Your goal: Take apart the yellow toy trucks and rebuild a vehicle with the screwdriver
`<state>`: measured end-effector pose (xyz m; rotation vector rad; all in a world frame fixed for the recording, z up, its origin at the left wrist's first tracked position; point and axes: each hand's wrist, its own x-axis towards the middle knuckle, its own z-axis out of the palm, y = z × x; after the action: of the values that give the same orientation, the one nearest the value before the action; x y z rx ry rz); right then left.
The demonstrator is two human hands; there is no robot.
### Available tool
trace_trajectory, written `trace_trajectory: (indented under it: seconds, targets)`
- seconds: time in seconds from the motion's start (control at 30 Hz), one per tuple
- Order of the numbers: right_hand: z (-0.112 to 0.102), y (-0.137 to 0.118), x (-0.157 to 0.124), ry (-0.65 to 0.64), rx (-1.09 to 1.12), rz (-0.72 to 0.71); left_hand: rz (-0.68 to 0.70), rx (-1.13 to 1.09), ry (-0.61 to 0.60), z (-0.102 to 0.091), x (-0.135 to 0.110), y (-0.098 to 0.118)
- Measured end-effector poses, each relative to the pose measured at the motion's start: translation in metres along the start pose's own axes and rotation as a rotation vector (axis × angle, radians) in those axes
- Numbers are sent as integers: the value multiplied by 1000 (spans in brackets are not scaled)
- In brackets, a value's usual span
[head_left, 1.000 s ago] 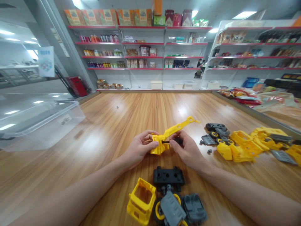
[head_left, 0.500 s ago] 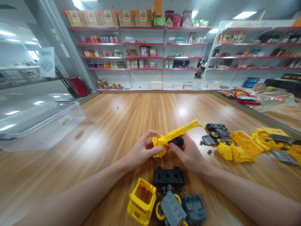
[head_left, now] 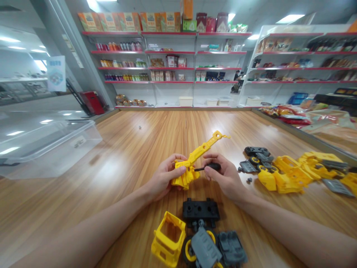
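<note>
Head view, nearest first: at the near edge of the wooden table [head_left: 125, 149], a yellow cab frame [head_left: 168, 238], beside it a wheel under a grey panel [head_left: 203, 248] and a grey seat piece [head_left: 231, 247]. Just beyond, a black chassis block [head_left: 200, 209], lying flat. Above that, left hand [head_left: 164, 178] closed around the base of a yellow crane arm [head_left: 195, 160], lifted off the table, boom slanting up and away to the right. Right hand [head_left: 225, 176] wrapped round a black screwdriver [head_left: 210, 166], tip against the crane base. Toward the right edge, a heap of yellow and grey toy parts [head_left: 292, 171]. Near the left edge, a clear plastic bin [head_left: 47, 145]. Past the far edge, store shelves [head_left: 167, 67] with packaged goods.
</note>
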<state>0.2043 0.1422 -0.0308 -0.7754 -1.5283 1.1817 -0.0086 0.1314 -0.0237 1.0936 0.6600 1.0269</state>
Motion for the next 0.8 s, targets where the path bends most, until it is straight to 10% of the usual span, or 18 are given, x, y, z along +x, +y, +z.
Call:
trace_trajectory:
  seconds: [0.8]
  targets:
    - [11,-26,-1,-33,285,311,-59,-56,-64,-8,2,1]
